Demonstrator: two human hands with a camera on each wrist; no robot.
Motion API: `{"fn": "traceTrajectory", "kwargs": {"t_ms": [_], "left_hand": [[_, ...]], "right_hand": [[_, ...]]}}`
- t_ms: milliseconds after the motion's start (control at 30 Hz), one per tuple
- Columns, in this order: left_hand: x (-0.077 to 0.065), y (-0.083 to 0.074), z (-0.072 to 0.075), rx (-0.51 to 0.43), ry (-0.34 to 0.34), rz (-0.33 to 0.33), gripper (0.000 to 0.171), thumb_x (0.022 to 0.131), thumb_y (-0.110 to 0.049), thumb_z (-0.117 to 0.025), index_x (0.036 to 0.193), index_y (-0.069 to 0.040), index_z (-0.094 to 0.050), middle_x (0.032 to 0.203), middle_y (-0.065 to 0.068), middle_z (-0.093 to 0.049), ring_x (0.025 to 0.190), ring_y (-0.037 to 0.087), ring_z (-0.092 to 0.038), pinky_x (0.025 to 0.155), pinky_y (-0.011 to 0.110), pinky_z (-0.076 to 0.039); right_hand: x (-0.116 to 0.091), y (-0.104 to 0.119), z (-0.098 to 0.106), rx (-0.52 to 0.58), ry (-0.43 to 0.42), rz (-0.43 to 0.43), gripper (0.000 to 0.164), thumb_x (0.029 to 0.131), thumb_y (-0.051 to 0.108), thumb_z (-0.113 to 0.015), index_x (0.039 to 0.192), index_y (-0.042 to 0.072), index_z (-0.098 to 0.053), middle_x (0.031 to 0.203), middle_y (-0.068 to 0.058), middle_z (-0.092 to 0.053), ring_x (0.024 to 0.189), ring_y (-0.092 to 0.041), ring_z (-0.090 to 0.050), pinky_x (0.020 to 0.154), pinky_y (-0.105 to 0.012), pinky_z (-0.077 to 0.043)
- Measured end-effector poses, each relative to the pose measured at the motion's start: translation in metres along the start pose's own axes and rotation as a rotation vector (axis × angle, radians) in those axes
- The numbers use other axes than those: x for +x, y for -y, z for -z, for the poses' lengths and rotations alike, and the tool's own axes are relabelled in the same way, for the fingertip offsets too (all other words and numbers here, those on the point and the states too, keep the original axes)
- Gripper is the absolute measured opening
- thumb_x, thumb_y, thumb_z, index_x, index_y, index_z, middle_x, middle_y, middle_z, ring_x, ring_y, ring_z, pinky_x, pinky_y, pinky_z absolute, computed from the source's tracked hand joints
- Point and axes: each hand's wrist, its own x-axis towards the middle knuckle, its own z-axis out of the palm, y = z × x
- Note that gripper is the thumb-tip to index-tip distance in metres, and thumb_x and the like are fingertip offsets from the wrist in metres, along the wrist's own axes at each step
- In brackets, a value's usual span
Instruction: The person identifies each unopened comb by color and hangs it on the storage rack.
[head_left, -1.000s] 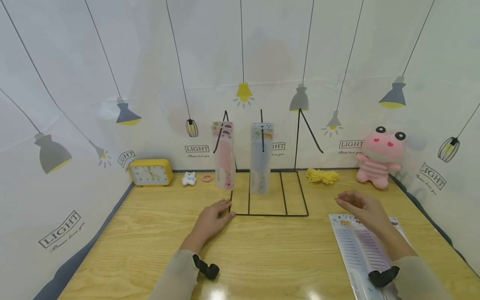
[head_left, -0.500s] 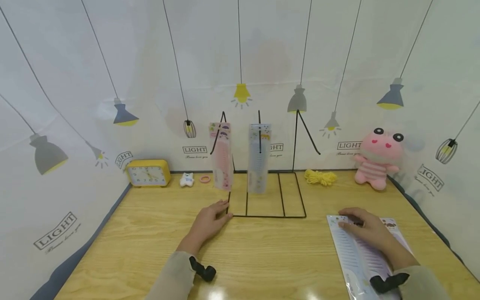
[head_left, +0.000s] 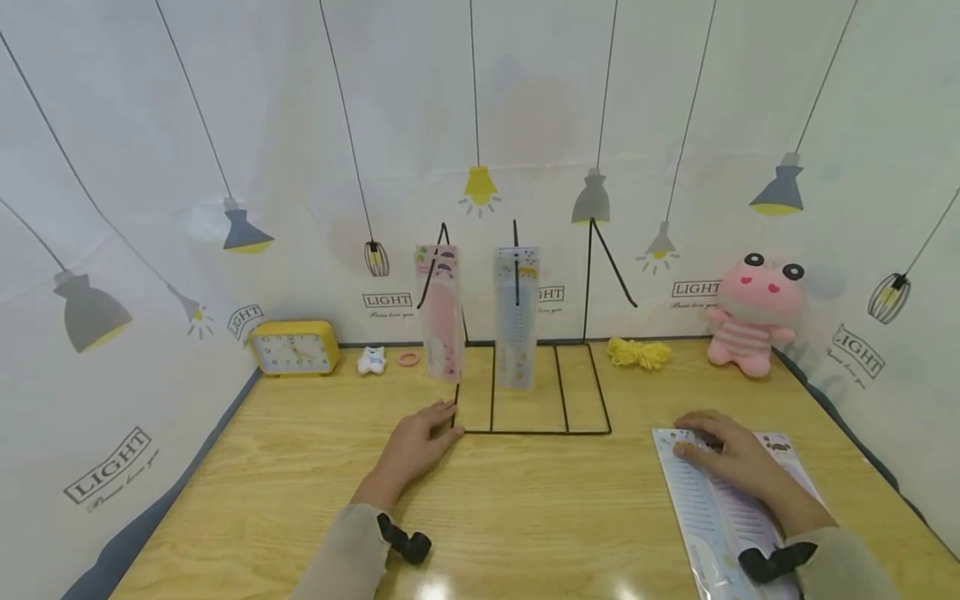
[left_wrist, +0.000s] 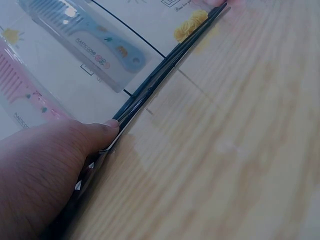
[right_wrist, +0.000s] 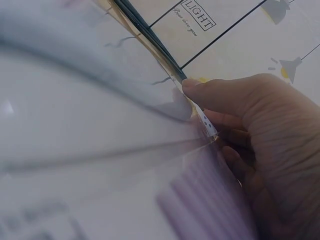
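Observation:
A black wire rack [head_left: 536,432] stands at the back of the table. From its hooks hang a packaged pink comb [head_left: 442,325] and a packaged blue comb [head_left: 515,333]. My left hand [head_left: 411,448] holds the rack's front left base corner; in the left wrist view the thumb lies against the base rod. At right, a second blue comb in its package [head_left: 696,508] lies beside a packaged purple comb [head_left: 750,521]. My right hand [head_left: 735,458] pinches the upper end of that blue comb's package; its fingers partly hide both packages.
Along the back are a yellow clock [head_left: 294,348], a small white bear figure [head_left: 372,360], a pink ring [head_left: 408,359], a bundle of yellow cord [head_left: 639,353] and a pink plush toy [head_left: 753,321]. The rack's right hook [head_left: 617,271] carries nothing.
My right hand has come down from above the packages onto the blue comb's upper end. My left hand stays at the rack's corner. The head view has shifted slightly.

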Motion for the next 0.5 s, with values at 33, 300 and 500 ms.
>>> {"fn": "traceTrajectory", "kwargs": {"t_ms": [33,300,500], "left_hand": [[-0.0006,-0.0005,0.0003,-0.001,0.000,-0.001,0.054,0.099,-0.041,-0.064,0.144,-0.014,-0.057,0.150,0.004,-0.051,0.142,0.026,-0.042,0.118,0.049,-0.033],[-0.0012,-0.0016,0.0007,-0.002,0.000,-0.007,0.054,0.099,-0.041,-0.065,0.144,-0.013,-0.057,0.149,0.004,-0.051,0.143,0.026,-0.042,0.118,0.049,-0.033],[-0.0006,0.0000,-0.0003,-0.006,-0.002,-0.010,0.054,0.099,-0.042,-0.065,0.144,-0.013,-0.057,0.149,0.003,-0.052,0.142,0.026,-0.042,0.117,0.049,-0.033]], "right_hand": [[-0.0001,0.0000,-0.0003,-0.001,0.001,0.004,0.039,0.095,0.035,-0.072,0.128,0.015,-0.068,0.134,-0.009,-0.060,0.121,-0.031,-0.054,0.091,-0.032,-0.050],[-0.0001,-0.0016,-0.0008,-0.005,0.004,0.004,0.041,0.094,0.037,-0.072,0.128,0.014,-0.068,0.134,-0.008,-0.059,0.123,-0.033,-0.054,0.091,-0.032,-0.050],[-0.0003,-0.0017,-0.0003,0.004,0.000,-0.009,0.040,0.094,0.038,-0.073,0.126,0.015,-0.069,0.134,-0.008,-0.059,0.123,-0.034,-0.054,0.092,-0.033,-0.050]]}}
